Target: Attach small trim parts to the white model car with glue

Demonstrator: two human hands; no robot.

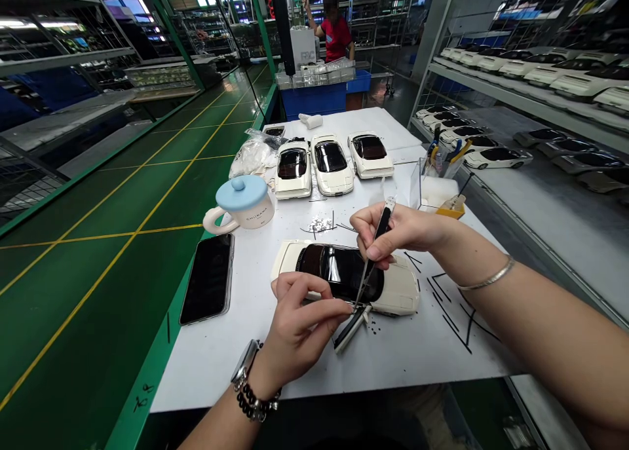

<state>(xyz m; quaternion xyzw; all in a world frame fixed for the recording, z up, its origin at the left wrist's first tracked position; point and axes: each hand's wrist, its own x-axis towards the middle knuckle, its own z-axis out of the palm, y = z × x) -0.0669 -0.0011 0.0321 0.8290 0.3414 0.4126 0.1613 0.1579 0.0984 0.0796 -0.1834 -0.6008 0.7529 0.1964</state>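
A cream model car (400, 286) with a dark roof and glass lies sideways on the white table, its near door part (350, 335) swung out towards me. My right hand (388, 234) grips black-handled tweezers (378, 230), whose tips point down at the door's hinge end. Thumb and forefinger of my left hand (304, 319) are pinched together at the tweezer tips beside the car; whatever small thing they hold is too small to make out. Small black specks lie right of the door, and thin black strips (449, 319) are scattered at the right.
Behind stand three white model cars (334, 165), with crumpled plastic (253, 155) beside them. A blue-lidded mug (243, 201) and a phone (207, 280) are at the left. Tool holders (442, 162) stand at the right, near shelves of cars (528, 96). A person in red (337, 37) is far back.
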